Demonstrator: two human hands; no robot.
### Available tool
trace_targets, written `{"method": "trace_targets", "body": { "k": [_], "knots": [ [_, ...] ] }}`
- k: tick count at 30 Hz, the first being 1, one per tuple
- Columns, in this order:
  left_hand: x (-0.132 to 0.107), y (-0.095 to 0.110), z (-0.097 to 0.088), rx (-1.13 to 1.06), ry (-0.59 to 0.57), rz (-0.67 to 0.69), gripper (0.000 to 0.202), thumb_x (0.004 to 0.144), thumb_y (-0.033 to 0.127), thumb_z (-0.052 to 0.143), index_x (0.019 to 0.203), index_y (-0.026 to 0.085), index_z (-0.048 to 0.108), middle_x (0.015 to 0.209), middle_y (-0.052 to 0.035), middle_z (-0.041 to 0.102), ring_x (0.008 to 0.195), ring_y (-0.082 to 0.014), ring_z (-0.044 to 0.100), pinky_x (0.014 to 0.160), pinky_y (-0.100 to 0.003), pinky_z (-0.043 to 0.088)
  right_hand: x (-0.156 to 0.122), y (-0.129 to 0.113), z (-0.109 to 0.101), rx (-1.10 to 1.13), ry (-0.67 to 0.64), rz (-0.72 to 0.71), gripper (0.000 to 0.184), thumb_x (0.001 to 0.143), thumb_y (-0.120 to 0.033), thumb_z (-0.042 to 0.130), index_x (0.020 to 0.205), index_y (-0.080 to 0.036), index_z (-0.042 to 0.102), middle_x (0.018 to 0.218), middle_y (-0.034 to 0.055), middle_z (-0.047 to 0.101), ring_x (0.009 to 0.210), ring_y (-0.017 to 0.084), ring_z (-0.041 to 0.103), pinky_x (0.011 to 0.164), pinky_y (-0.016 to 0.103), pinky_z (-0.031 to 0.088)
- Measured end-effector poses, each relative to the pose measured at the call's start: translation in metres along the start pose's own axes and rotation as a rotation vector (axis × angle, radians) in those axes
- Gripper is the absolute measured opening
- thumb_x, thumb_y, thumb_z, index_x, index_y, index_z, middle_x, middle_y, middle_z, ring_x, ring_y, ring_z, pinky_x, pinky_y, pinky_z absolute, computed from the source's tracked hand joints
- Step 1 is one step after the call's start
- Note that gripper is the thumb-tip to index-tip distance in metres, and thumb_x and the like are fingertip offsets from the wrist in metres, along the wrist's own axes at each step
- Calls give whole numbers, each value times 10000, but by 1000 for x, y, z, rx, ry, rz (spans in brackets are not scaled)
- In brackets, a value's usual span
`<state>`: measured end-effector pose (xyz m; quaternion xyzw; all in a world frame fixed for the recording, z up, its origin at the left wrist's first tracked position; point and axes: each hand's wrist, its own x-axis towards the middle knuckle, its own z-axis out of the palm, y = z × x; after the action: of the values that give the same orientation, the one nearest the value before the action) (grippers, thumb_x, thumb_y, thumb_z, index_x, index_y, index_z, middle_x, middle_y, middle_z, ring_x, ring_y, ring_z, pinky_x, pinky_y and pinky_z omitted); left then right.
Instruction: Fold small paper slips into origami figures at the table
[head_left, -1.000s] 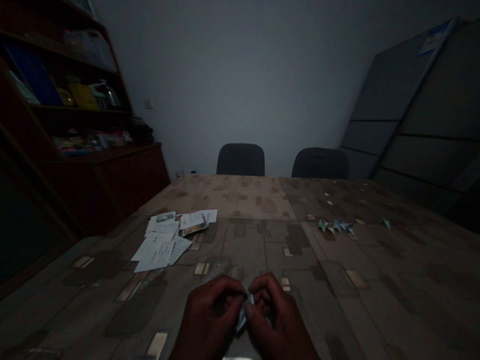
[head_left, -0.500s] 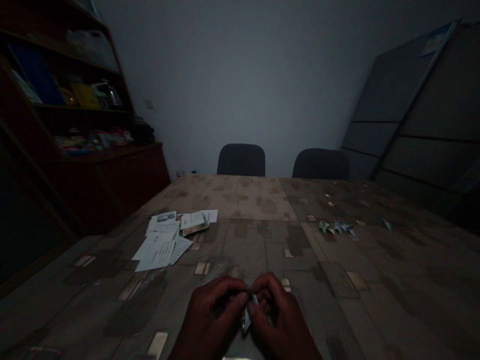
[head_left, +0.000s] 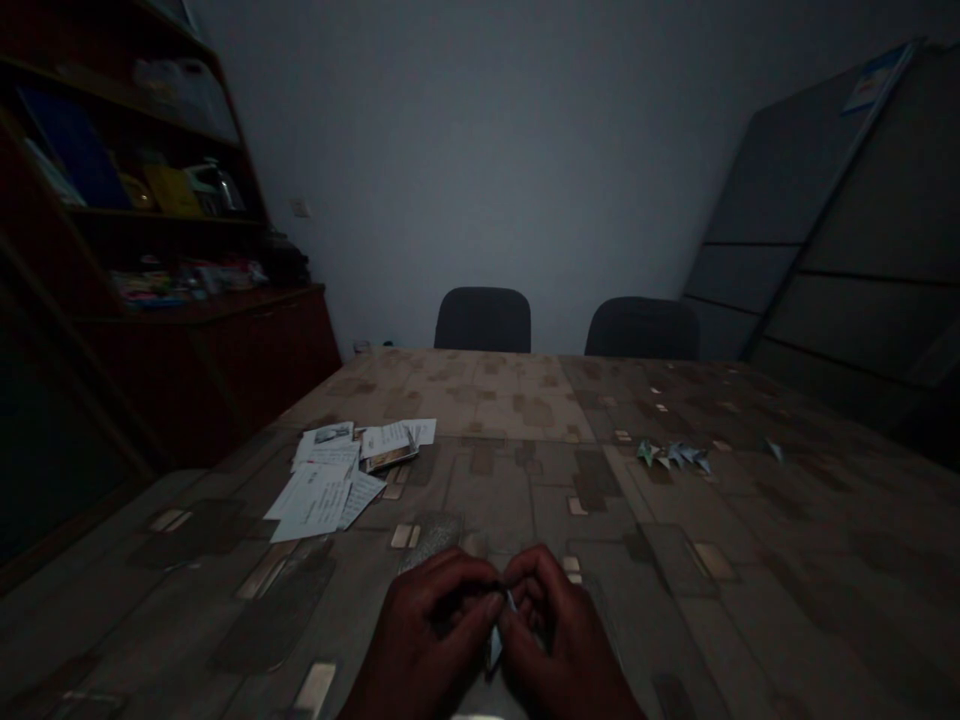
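Observation:
At the near edge of the table, my left hand (head_left: 439, 630) and my right hand (head_left: 551, 625) meet with fingertips together. Between them they pinch a small folded piece of paper (head_left: 494, 648), pale and narrow, mostly covered by the thumbs and fingers. Both hands are closed on it, thumbs toward me and index fingers curled over the top. Its lower tip shows below the thumbs. Over to the right lie several small folded paper pieces (head_left: 675, 456) in a row, with one more folded piece (head_left: 773, 449) apart from them.
Printed paper cards (head_left: 315, 500) lie in a loose pile on the left of the patterned tablecloth (head_left: 510, 500). Two dark chairs (head_left: 482, 320) stand behind the far edge. A wooden shelf cabinet (head_left: 262, 340) is at the left, a grey panelled cabinet (head_left: 780, 180) at the right.
My fingers have shifted very slightly around the folded paper, and a little less of it shows between my thumbs. Everything else on the table stays in place.

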<state>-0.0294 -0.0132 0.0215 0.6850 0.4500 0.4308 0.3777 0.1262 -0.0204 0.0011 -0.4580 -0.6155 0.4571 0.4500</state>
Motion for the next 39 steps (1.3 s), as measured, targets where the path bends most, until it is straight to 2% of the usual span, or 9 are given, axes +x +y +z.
{"method": "trace_targets", "body": {
  "k": [7,12,15,21,23,28,33,36,39],
  "knots": [
    [-1,-3,2,-25,56,-26,95,803,242,652,761,199,727,717,-23,667,670,-192,624,604,-256,463,0,7,-1,-20,-14,-1,97,839,-276,544,860,-192,501,649,-47,482,597,135,485,572,247,378],
    [-2,-4,1,-60,53,-74,155,802,272,647,894,220,760,795,-45,711,707,-208,642,629,-276,483,-1,6,-1,9,-31,-20,160,873,-344,525,876,-185,512,669,-23,524,618,147,497,583,260,375],
    [-2,-4,0,-50,10,-49,161,829,275,623,871,212,765,795,-52,702,729,-214,648,658,-292,487,-1,3,-2,16,-24,-29,176,886,-362,524,856,-189,508,677,-19,531,624,145,497,589,261,370],
    [-3,-1,3,-117,67,-112,134,797,287,661,820,194,755,792,-56,691,710,-211,643,613,-278,481,-1,2,-3,25,-21,-32,202,895,-380,528,809,-202,489,652,-32,504,596,139,480,570,258,355],
    [-3,0,5,-190,76,-154,144,797,303,673,839,191,753,753,-43,689,660,-191,631,583,-264,471,0,5,-3,11,-19,-27,195,893,-378,535,823,-199,501,657,-23,524,609,150,510,582,267,371],
    [-1,-5,9,-503,73,-268,318,847,461,656,904,157,729,479,29,594,456,-132,558,476,-224,424,1,9,-6,65,-50,7,206,907,-394,540,851,-199,504,686,-11,554,630,151,528,592,264,389],
    [3,-17,10,-637,25,-347,316,781,443,755,854,137,725,456,8,651,409,-126,585,450,-213,443,1,10,-6,136,-24,15,319,898,-503,571,817,-203,501,655,-44,495,598,130,481,575,250,369],
    [4,-22,11,-682,11,-371,328,738,437,794,841,134,726,460,-7,676,387,-127,594,423,-203,435,1,11,-5,198,-49,42,379,892,-573,559,834,-204,499,665,-36,517,597,139,522,569,254,378],
    [4,-21,12,-711,7,-395,337,704,427,821,847,137,728,442,-1,671,370,-121,584,409,-197,429,1,9,-5,227,-66,51,373,896,-567,565,852,-201,506,672,-28,546,597,140,537,567,254,390]
  ]
}}
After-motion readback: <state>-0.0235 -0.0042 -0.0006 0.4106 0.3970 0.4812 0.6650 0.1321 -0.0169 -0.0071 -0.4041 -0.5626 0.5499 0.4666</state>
